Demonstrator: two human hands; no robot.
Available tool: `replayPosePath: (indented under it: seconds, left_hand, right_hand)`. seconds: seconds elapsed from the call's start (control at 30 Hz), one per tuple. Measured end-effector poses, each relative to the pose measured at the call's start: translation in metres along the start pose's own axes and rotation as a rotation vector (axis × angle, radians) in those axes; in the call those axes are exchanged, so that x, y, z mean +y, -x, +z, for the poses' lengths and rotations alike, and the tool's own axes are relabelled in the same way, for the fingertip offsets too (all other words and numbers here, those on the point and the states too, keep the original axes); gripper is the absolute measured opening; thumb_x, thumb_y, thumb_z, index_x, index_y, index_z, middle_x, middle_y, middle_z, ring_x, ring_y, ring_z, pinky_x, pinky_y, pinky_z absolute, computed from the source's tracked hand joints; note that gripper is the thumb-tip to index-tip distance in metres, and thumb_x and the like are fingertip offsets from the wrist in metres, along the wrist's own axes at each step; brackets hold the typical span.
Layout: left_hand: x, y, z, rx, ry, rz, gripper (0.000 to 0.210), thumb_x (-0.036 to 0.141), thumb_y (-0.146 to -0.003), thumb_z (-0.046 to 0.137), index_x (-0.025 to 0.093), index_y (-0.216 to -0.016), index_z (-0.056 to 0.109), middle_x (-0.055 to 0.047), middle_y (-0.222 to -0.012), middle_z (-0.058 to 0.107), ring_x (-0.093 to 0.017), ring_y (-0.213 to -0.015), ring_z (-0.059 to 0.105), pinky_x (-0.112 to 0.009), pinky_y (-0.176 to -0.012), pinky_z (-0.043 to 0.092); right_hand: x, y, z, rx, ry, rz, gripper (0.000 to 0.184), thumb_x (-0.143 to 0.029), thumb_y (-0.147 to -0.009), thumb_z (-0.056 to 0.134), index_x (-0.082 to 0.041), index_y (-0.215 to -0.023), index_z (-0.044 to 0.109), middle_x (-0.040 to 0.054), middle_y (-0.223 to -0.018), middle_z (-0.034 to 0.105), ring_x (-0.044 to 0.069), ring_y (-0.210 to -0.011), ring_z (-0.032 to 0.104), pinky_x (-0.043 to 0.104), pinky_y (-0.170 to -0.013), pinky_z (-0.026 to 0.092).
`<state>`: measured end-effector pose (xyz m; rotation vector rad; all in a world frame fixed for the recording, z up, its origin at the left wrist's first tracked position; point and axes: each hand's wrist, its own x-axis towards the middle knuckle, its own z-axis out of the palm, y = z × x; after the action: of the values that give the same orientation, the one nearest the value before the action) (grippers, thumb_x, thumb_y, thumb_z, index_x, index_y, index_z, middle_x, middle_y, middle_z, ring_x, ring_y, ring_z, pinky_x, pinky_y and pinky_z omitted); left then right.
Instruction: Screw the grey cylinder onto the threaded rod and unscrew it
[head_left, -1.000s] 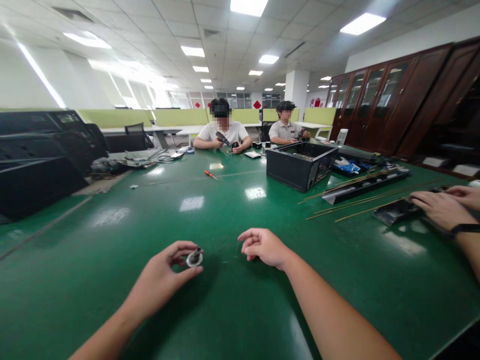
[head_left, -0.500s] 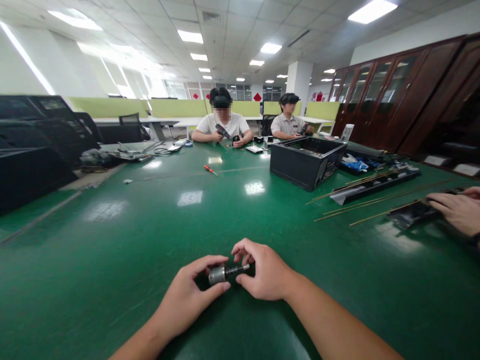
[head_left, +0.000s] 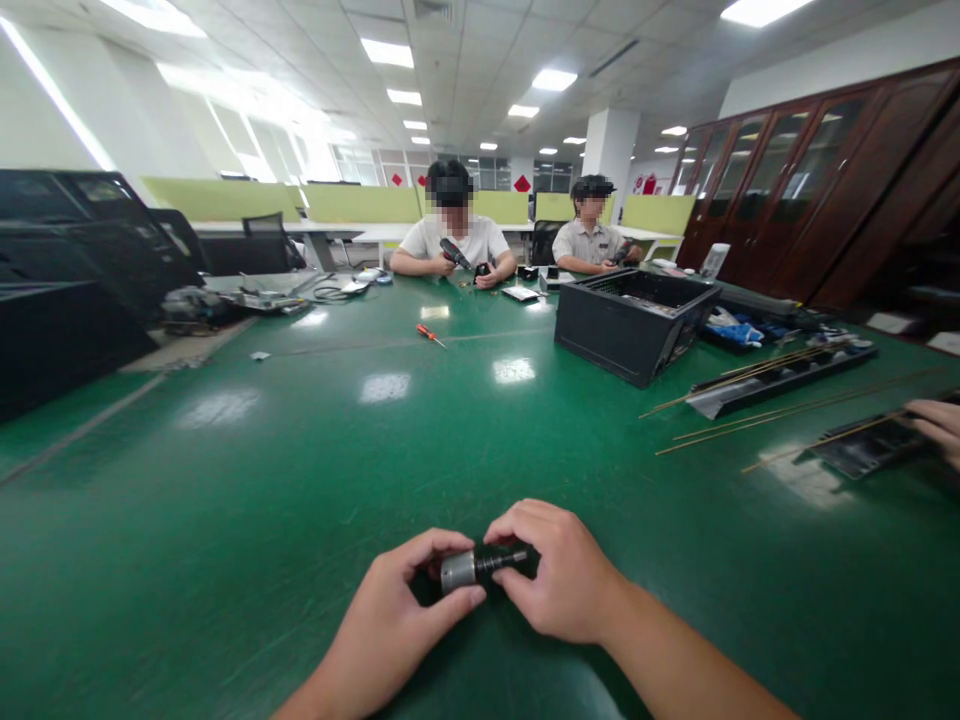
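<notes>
Low in the view, my left hand (head_left: 409, 595) grips a short silver metal cylinder with a thin dark ribbed shaft (head_left: 458, 571), between thumb and fingers. The part lies sideways close to the table, its shaft pointing right; I cannot tell whether it rests on the surface. My right hand (head_left: 562, 570) is curled around the shaft end, thumb below and index finger above. Its other fingers are bent behind the shaft and partly hidden. The shaft's coils look like a spring or thread.
On the green table (head_left: 315, 440) lie a red screwdriver (head_left: 429, 334), a black metal case (head_left: 630, 330), thin brass-coloured rods (head_left: 720, 430) and dark metal rails (head_left: 787, 375). Two people sit opposite with power drills (head_left: 454, 253). At right, another person's hand (head_left: 937, 425) touches a dark part.
The view has shifted slightly. My right thumb and index finger have closed in on the shaft. The other person's hand at right has moved toward the frame edge.
</notes>
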<state>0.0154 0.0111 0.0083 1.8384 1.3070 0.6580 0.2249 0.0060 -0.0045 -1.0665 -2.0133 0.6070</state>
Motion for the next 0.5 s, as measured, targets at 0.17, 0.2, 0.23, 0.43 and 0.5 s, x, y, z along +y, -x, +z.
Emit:
replayPosePath:
  seconds: [0.17,0.2,0.23,0.43,0.5]
  left_hand:
    - [0.0021,-0.0008,-0.0007,-0.008,0.017,0.007,0.023,0.031,-0.074,0.072,0.025,-0.096,0.071,0.001,-0.09,0.072,-0.021,-0.087,0.065,-0.029,-0.08,0.047]
    - [0.0023,-0.001,-0.0007,-0.006,0.019,0.009,0.023,0.031,-0.074,0.072,0.025,-0.096,0.071,0.001,-0.091,0.072,-0.02,-0.087,0.065,-0.029,-0.08,0.047]
    - [0.0025,-0.001,-0.0006,-0.006,0.019,0.011,0.022,0.031,-0.074,0.073,0.025,-0.096,0.071,0.001,-0.091,0.072,-0.02,-0.087,0.065,-0.029,-0.08,0.047]
    - [0.0035,0.0002,-0.0003,-0.004,0.019,0.014,0.022,0.03,-0.075,0.073,0.025,-0.096,0.071,0.002,-0.09,0.073,-0.02,-0.085,0.065,-0.028,-0.078,0.047]
    - [0.0035,0.0006,-0.0004,-0.004,0.022,0.017,0.022,0.029,-0.075,0.073,0.025,-0.096,0.071,0.002,-0.09,0.073,-0.02,-0.086,0.065,-0.028,-0.079,0.047]
  right_hand:
    - [-0.0001,0.0,0.0024,-0.023,-0.003,-0.036,0.021,-0.014,-0.075,0.067,-0.024,-0.094,0.068,0.0012,-0.091,0.072,0.02,-0.085,0.064,0.032,-0.08,0.044]
    - [-0.0001,0.0001,0.0032,-0.024,-0.007,-0.041,0.02,-0.015,-0.076,0.067,-0.025,-0.094,0.069,0.0012,-0.091,0.073,0.02,-0.085,0.065,0.032,-0.08,0.044]
    - [-0.0001,0.0001,0.004,-0.024,-0.01,-0.044,0.019,-0.015,-0.077,0.067,-0.025,-0.093,0.069,0.0012,-0.091,0.074,0.02,-0.084,0.065,0.032,-0.08,0.044]
    - [0.0006,0.0007,0.0062,-0.024,-0.001,-0.02,0.015,-0.019,-0.078,0.068,-0.025,-0.092,0.072,0.0009,-0.088,0.075,0.02,-0.08,0.067,0.032,-0.077,0.044]
    - [0.0001,0.001,0.0058,-0.028,0.001,-0.01,0.017,-0.019,-0.077,0.069,-0.024,-0.093,0.072,0.0013,-0.088,0.074,0.019,-0.08,0.067,0.031,-0.077,0.045]
